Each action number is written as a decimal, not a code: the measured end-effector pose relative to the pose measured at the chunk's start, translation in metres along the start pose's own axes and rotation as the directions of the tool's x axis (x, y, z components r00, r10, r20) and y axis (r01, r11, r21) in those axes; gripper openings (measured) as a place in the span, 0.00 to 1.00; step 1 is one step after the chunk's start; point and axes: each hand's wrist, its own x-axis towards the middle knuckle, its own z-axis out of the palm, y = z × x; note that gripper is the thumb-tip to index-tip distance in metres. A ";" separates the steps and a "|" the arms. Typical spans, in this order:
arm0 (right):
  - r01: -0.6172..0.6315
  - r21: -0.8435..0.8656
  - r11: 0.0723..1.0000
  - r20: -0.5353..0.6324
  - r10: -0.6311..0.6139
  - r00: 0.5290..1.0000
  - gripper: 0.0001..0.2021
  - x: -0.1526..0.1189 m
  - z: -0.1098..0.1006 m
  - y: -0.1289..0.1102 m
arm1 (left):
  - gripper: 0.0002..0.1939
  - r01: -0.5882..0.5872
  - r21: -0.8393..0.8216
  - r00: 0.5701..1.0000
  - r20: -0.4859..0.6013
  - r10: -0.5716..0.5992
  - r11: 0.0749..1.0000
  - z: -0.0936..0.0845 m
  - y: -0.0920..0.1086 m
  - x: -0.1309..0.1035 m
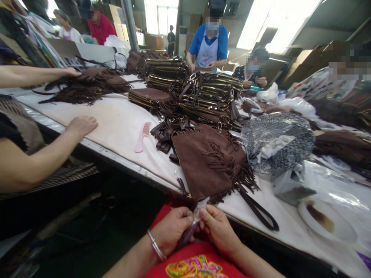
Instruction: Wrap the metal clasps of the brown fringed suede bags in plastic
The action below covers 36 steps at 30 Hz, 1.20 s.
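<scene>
My left hand [177, 225], with a silver bangle at the wrist, is closed on a small clear plastic bag [198, 213]. From the other side my right hand [216, 226] pinches the same bag, just over a red apron. What lies inside the bag, if anything, I cannot make out. Right beyond my fingers, a brown fringed suede bag [203, 166] lies flat at the table edge. Its dark wrist strap [259, 210] trails to the right.
Stacked brown bags with brass zippers [203, 92] fill the table's middle. A pink comb [142, 137] lies left of them. At right are a bubble-wrap-like patterned bundle [278, 141] and a white bowl [321, 220]. A co-worker's hand [82, 125] rests at the left edge.
</scene>
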 end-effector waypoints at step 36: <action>-0.019 0.002 1.000 -0.041 0.019 0.999 0.22 0.003 0.010 -0.023 | 0.11 -0.418 0.807 0.818 0.135 0.560 0.417 -0.018 -0.009 -0.014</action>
